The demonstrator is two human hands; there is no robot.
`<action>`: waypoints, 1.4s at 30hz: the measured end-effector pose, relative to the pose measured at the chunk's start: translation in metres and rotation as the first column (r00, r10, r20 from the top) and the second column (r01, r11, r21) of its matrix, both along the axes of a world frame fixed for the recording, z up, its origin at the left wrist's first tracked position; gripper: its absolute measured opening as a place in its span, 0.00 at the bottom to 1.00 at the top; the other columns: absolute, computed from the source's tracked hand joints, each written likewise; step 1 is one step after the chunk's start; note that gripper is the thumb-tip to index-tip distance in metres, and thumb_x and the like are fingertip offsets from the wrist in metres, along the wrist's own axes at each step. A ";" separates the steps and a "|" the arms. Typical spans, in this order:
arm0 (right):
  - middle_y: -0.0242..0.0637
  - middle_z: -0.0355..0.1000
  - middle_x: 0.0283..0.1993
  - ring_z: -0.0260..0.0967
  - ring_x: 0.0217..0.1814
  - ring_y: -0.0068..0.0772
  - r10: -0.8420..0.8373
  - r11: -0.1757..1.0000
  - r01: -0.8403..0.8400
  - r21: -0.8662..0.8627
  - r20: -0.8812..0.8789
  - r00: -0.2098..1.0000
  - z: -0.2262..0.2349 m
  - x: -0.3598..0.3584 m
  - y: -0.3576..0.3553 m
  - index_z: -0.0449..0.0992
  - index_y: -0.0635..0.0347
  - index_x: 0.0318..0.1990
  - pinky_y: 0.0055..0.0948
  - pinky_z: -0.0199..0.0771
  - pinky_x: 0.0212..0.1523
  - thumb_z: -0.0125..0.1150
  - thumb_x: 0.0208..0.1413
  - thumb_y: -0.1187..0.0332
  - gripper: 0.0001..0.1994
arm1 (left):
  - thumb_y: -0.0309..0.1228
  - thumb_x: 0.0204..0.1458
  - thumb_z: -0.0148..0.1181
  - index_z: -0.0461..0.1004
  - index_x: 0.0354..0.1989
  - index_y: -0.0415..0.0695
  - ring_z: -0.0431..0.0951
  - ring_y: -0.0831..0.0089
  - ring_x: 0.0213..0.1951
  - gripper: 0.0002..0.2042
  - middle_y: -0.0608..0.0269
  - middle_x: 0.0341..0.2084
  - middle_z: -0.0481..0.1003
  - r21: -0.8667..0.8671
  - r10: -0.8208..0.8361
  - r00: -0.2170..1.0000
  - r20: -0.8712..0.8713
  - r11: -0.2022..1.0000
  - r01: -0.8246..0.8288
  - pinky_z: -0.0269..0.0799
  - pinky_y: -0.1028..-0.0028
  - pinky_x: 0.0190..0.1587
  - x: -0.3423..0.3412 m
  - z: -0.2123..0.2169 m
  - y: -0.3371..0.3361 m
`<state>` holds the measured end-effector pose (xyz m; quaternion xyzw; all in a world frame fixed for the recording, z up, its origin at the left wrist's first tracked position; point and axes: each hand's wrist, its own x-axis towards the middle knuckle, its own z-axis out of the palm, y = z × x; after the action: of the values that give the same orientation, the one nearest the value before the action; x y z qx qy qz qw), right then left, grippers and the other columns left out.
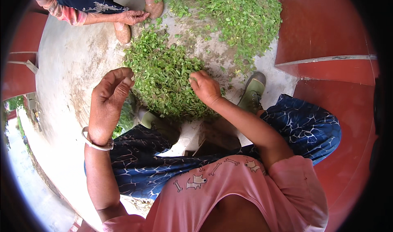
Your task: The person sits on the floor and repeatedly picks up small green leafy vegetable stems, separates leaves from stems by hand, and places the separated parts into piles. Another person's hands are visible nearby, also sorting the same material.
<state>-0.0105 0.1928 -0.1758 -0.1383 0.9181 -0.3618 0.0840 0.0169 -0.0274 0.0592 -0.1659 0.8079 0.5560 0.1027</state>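
A heap of small leafy green plants [163, 76] lies on the concrete ground in front of my feet. Over its left edge I hold up my left hand [108, 103], thumb and fingertips pressed together; whatever is between them is too small to make out. My right hand [206, 87] is at the heap's right side, close above the leaves or touching them. Its fingers are curled in, and anything inside them is hidden. A white bracelet circles my left wrist.
A wider spread of greens [237, 15] covers the ground at the far right. At the far left a co-worker's hand [133, 17] reaches toward the heap, beside their tan shoes. My green shoe [253, 91] stands right of the heap. Red panels [327, 27] border the right side.
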 end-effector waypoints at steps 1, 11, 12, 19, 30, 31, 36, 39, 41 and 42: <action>0.38 0.69 0.37 0.69 0.41 0.43 -0.109 0.994 0.108 0.028 0.025 0.994 -0.007 -0.014 0.006 0.70 0.53 0.39 0.39 0.73 0.39 0.55 0.53 0.63 0.09 | 0.29 0.58 0.52 0.69 0.48 0.34 0.71 0.77 0.40 0.13 0.63 0.38 0.73 0.013 0.018 0.999 -0.027 1.000 -0.018 0.66 0.78 0.44 -0.003 0.003 0.002; 0.45 0.56 0.63 0.66 0.53 0.45 -0.146 0.986 0.074 0.146 0.576 0.805 -0.098 -0.048 -0.010 0.52 0.57 0.64 0.51 0.72 0.46 0.55 0.56 0.53 0.33 | 0.28 0.56 0.54 0.70 0.44 0.33 0.72 0.80 0.34 0.11 0.62 0.33 0.75 -0.157 -0.035 0.964 -0.264 0.988 -0.007 0.69 0.80 0.39 -0.012 0.003 0.007; 0.39 0.67 0.53 0.69 0.37 0.31 -0.127 0.973 0.231 -0.028 0.768 0.628 -0.072 -0.049 -0.016 0.62 0.59 0.58 0.40 0.72 0.35 0.58 0.55 0.58 0.26 | 0.27 0.56 0.54 0.70 0.44 0.33 0.72 0.80 0.33 0.11 0.62 0.32 0.76 -0.201 -0.046 0.960 -0.275 0.979 -0.011 0.69 0.79 0.39 -0.009 0.000 0.006; 0.22 0.67 0.31 0.60 0.27 0.16 0.345 0.798 0.294 -0.526 0.798 0.494 0.021 -0.054 -0.006 0.71 0.53 0.37 0.19 0.59 0.26 0.61 0.53 0.62 0.09 | 0.27 0.53 0.56 0.71 0.42 0.36 0.77 0.71 0.28 0.10 0.53 0.30 0.77 -0.317 -0.081 0.950 -0.302 0.948 -0.020 0.72 0.74 0.33 0.001 0.000 0.001; 0.36 0.74 0.34 0.72 0.35 0.33 -0.060 0.985 0.142 -0.100 0.572 0.818 -0.080 -0.043 0.050 0.72 0.56 0.46 0.39 0.71 0.36 0.57 0.56 0.56 0.16 | 0.27 0.53 0.56 0.71 0.42 0.37 0.76 0.64 0.31 0.10 0.53 0.31 0.76 -0.478 -0.197 0.943 -0.269 0.877 0.047 0.72 0.71 0.35 0.006 -0.005 0.001; 0.36 0.74 0.34 0.72 0.34 0.33 -0.079 0.985 0.149 -0.084 0.549 0.832 -0.089 -0.040 0.054 0.72 0.55 0.46 0.39 0.71 0.36 0.57 0.55 0.56 0.17 | 0.28 0.51 0.56 0.72 0.40 0.38 0.77 0.58 0.31 0.10 0.51 0.31 0.76 -0.473 -0.189 0.938 -0.290 0.880 0.031 0.72 0.67 0.35 0.005 -0.007 0.001; 0.38 0.74 0.36 0.72 0.38 0.39 -0.082 0.995 0.049 0.082 0.462 0.883 -0.076 -0.013 0.027 0.75 0.53 0.42 0.41 0.71 0.39 0.60 0.51 0.53 0.17 | 0.27 0.53 0.55 0.71 0.42 0.37 0.76 0.67 0.31 0.10 0.54 0.32 0.76 -0.540 -0.234 0.937 -0.258 0.840 0.061 0.72 0.72 0.34 0.004 -0.007 0.003; 0.39 0.74 0.37 0.70 0.39 0.41 -0.036 0.987 -0.033 0.160 0.408 0.912 -0.060 -0.012 0.015 0.75 0.57 0.40 0.40 0.70 0.39 0.61 0.51 0.57 0.15 | 0.26 0.53 0.56 0.71 0.43 0.37 0.76 0.71 0.29 0.10 0.55 0.33 0.77 -0.598 -0.269 0.930 -0.251 0.799 0.070 0.71 0.75 0.33 0.003 -0.010 0.003; 0.36 0.74 0.35 0.70 0.35 0.32 0.015 0.993 -0.059 0.103 0.384 0.923 -0.067 -0.016 0.015 0.74 0.60 0.39 0.33 0.70 0.36 0.61 0.52 0.64 0.11 | 0.26 0.53 0.56 0.72 0.43 0.38 0.76 0.69 0.29 0.10 0.55 0.33 0.77 -0.627 -0.285 0.926 -0.246 0.776 0.073 0.71 0.74 0.32 0.002 -0.010 0.004; 0.34 0.74 0.34 0.69 0.35 0.30 0.023 0.999 -0.035 0.018 0.464 0.885 -0.065 -0.020 0.018 0.73 0.59 0.39 0.32 0.70 0.35 0.60 0.52 0.65 0.11 | 0.27 0.53 0.56 0.72 0.43 0.38 0.76 0.68 0.28 0.11 0.54 0.33 0.77 -0.636 -0.291 0.927 -0.236 0.768 0.079 0.71 0.74 0.32 0.002 -0.010 0.005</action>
<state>-0.0305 0.2106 -0.2411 -0.0605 0.8740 -0.3710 0.3081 0.0189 -0.0223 0.0497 -0.0160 0.9625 0.2686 -0.0347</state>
